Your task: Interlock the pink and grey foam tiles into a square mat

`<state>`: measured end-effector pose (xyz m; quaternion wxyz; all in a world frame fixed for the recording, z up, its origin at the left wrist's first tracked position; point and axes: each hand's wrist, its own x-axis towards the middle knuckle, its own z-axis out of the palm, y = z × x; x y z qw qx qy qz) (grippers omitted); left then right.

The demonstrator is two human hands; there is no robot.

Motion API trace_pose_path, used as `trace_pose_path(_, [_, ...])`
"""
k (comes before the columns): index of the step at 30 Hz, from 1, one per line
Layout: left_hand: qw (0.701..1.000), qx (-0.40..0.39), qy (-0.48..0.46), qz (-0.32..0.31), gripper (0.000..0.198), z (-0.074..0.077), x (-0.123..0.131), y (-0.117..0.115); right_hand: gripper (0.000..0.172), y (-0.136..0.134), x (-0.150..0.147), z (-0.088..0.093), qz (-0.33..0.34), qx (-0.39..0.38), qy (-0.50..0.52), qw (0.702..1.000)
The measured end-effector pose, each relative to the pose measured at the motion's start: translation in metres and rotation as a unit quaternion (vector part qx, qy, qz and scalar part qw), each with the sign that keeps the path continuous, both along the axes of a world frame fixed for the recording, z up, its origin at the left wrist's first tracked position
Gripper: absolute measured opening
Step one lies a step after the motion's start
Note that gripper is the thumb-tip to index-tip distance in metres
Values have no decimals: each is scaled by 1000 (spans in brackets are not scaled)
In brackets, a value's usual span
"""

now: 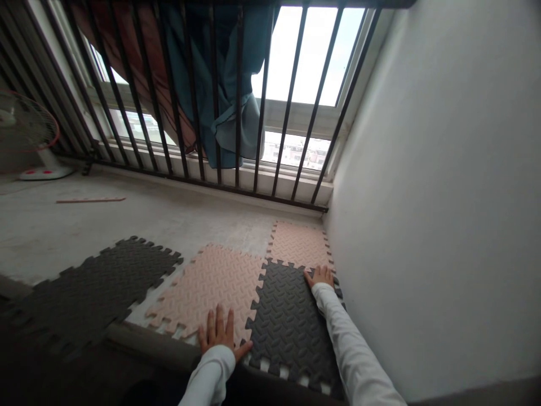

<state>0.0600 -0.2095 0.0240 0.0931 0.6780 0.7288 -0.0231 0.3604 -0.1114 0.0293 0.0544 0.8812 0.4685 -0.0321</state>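
Observation:
My left hand [218, 334] lies with fingers spread on the near edge of a pink foam mat tile [224, 276], its thumb reaching to the neighbouring black foam mat tile [291, 316]. Toward the wall, my right hand [320, 276] rests flat with fingers apart on the far right corner of that black tile, where it meets another pink tile [298, 243]. The black tile's left edge is against the first pink one, and its far edge is against the second. Farther left lies a separate black tile [101, 276], with a gap of bare floor between.
A white wall [443, 197] rises close on the right. Dark railing bars [215, 113] stand ahead, with curtains [228, 84] and windows behind. A fan [46, 166] and a thin strip [91, 200] are on the floor at left. The raised floor's edge [156, 344] runs nearby.

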Motion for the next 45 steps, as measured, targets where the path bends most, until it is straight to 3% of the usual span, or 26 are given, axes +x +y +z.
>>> trace_pose_path(3, [1000,3,-3,-5,79,-4,-1,0,70,3,3,0,2,-11,11,1000])
trace_pose_path(8, [1000,10,-7,-10,78,-2,-1,1,72,21,-7,16,8,-30,34,999])
trace_pose_path(13, [1000,-6,-12,-1,78,5,1,0,65,41,-56,25,120,-15,53,991])
trace_pose_path(18, [1000,-7,-26,1,84,-2,2,1,55,42,-91,14,199,-2,64,978])
trace_pose_path(23, [996,-52,-72,-4,91,-2,-5,8,50,44,-65,10,203,-5,64,977])
trace_pose_path(25, [990,-82,-110,-25,93,1,-9,8,49,44,-46,11,124,10,38,991])
trace_pose_path(28, [983,-96,-145,-51,91,1,-10,5,53,43,-21,8,77,32,6,997])
trace_pose_path(32, [990,-66,-120,-11,67,3,-15,12,57,50,1,-9,108,60,-40,992])
trace_pose_path(35, [994,-44,-93,44,44,23,-56,30,58,60,11,-25,117,99,-71,986])
trace_pose_path(37, [988,5,-5,156,48,40,-104,39,62,65,14,-32,100,128,-82,983])
trace_pose_path(39, [961,19,104,257,55,50,-156,42,64,66,13,-34,94,133,-83,983])
trace_pose_path(41, [931,-17,165,325,59,48,-202,40,63,64,9,-32,95,123,-85,984])
trace_pose_path(43, [938,-50,176,294,55,37,-239,39,61,61,4,-27,96,108,-92,985])
trace_pose_path(45, [949,-29,180,257,50,20,-265,39,60,59,0,-22,91,97,-99,986])
